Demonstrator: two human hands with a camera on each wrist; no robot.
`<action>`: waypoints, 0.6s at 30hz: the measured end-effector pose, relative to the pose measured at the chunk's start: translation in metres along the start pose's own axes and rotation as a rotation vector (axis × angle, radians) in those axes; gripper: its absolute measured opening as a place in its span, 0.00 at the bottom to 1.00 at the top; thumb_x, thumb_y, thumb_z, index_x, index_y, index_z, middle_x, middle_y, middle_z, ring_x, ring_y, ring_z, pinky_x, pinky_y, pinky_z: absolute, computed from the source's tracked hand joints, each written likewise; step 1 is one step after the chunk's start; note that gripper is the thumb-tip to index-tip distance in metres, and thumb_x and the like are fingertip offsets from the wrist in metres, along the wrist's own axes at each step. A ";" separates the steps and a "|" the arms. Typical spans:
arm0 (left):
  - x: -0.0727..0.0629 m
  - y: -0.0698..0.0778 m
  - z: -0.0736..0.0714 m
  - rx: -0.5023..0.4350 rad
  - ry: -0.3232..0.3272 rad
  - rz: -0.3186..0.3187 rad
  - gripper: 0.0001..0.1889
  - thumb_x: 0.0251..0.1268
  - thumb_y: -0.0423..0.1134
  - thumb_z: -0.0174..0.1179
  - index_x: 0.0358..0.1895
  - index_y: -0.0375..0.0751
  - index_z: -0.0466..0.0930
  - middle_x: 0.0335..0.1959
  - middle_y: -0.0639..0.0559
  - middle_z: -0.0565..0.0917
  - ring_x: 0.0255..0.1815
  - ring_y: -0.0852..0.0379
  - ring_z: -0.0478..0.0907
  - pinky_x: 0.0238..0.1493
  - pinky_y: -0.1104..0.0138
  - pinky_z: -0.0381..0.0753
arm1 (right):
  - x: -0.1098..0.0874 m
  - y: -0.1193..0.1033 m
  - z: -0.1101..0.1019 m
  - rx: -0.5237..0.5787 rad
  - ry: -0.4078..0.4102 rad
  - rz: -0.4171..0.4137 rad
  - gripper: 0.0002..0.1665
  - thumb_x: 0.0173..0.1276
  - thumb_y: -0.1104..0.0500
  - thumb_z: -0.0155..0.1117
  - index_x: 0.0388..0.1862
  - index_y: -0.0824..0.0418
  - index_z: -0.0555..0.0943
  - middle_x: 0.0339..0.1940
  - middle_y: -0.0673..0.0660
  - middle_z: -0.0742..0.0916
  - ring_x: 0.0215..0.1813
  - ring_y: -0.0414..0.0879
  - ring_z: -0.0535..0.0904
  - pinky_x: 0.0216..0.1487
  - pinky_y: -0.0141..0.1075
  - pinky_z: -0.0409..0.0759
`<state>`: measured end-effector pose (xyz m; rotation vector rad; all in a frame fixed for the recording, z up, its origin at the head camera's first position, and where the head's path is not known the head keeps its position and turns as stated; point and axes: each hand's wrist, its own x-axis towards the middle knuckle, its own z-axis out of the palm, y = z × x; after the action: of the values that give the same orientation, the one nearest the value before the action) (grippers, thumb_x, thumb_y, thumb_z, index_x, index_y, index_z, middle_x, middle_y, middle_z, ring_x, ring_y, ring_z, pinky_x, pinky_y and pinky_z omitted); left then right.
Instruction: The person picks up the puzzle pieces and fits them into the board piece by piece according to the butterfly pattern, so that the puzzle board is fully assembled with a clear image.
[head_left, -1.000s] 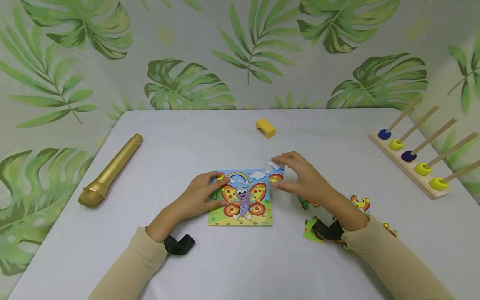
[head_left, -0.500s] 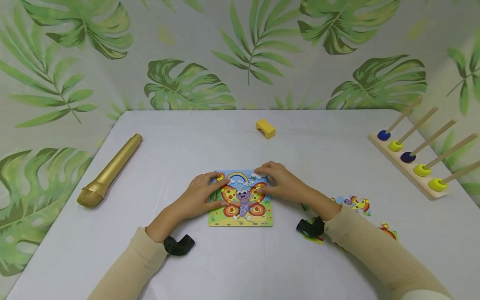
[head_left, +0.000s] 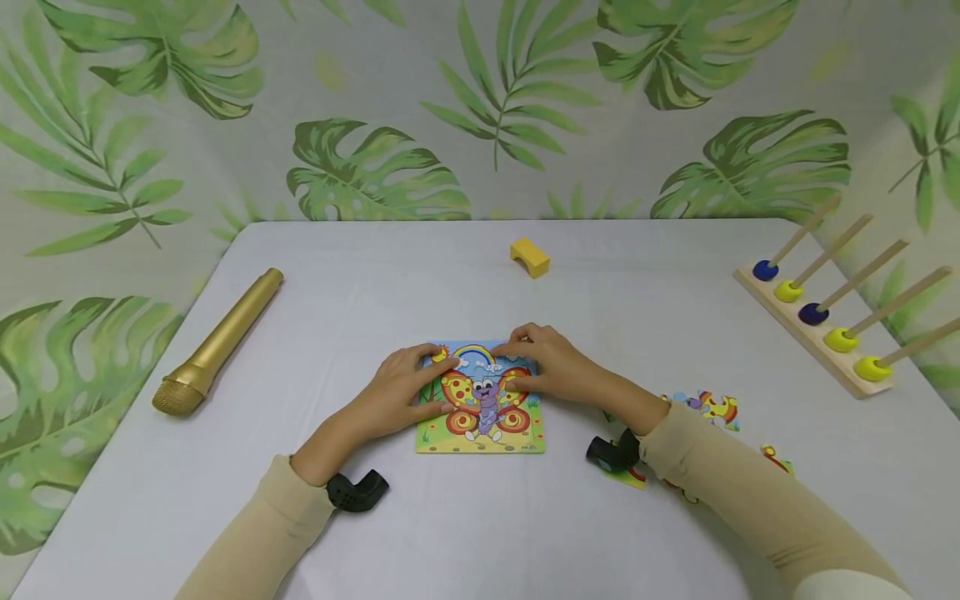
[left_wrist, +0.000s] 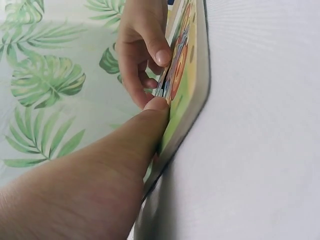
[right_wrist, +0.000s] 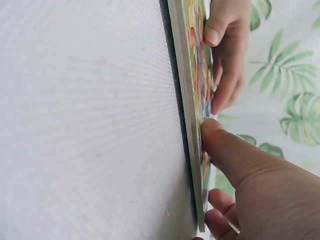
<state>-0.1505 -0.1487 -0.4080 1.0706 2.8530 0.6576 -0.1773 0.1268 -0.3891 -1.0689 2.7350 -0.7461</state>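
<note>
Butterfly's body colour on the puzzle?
Purple. The butterfly's body shows best in the head view.

A yellow block [head_left: 530, 257] sits on the white table [head_left: 375, 283]. Well left of the block lies a gold microphone [head_left: 232, 327], its bumpy head [head_left: 180, 393] away from the block. Well right of the block is a wooden stand [head_left: 810, 335] with five sticks [head_left: 832, 251], three yellow beads [head_left: 872, 369] and two blue beads [head_left: 765, 270]. Behind the block is a cloth [head_left: 352, 46] with big green leaves [head_left: 352, 167].

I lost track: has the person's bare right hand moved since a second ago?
Yes, leftward: against the flat, multicoloured rectangular butterfly puzzle, the right hand went from its right edge to over its picture.
</note>
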 end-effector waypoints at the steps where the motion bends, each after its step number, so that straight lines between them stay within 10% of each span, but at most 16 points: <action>1: 0.000 0.000 0.000 0.002 0.000 0.000 0.33 0.57 0.59 0.55 0.66 0.53 0.63 0.64 0.45 0.59 0.64 0.46 0.52 0.62 0.52 0.47 | 0.000 0.000 0.000 -0.004 -0.004 -0.012 0.28 0.56 0.48 0.66 0.56 0.51 0.76 0.50 0.55 0.72 0.48 0.49 0.65 0.49 0.43 0.64; 18: -0.016 -0.004 -0.029 -0.116 -0.233 -0.114 0.53 0.38 0.60 0.68 0.70 0.46 0.52 0.70 0.46 0.48 0.69 0.44 0.42 0.63 0.49 0.46 | -0.003 0.001 -0.001 0.031 -0.023 0.013 0.24 0.62 0.48 0.60 0.58 0.48 0.75 0.58 0.58 0.70 0.55 0.53 0.62 0.55 0.47 0.60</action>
<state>-0.1455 -0.1725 -0.3851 0.8950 2.6195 0.6357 -0.1762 0.1296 -0.3885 -1.0463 2.6996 -0.7674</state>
